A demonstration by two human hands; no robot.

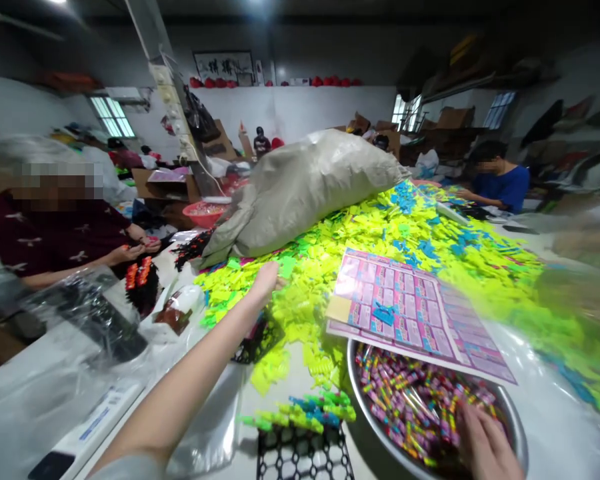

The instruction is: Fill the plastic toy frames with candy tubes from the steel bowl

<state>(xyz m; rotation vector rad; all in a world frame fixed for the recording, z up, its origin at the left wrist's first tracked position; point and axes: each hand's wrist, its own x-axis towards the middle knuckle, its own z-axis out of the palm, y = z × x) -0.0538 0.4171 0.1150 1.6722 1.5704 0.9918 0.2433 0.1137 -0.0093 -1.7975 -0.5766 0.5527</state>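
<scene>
Two bare hands: left hand (266, 280), arm extended forward, at a heap of neon-yellow plastic pieces (365, 227); right hand (487, 440) angled down over a round metal bowl (520, 433) of small striped multicoloured cylinders (405, 400). Whether either hand's fingers grip anything cannot be told. Pink printed sheet (415, 310) overlaps the bowl's far edge; pale bench (295, 357) shows between heap and black perforated rack (303, 457). Green and blue plastic pieces (310, 410) there lie roughly left to right; cylinders point variously.

Barred windows (112, 117) flank a white back wall (330, 107).
</scene>
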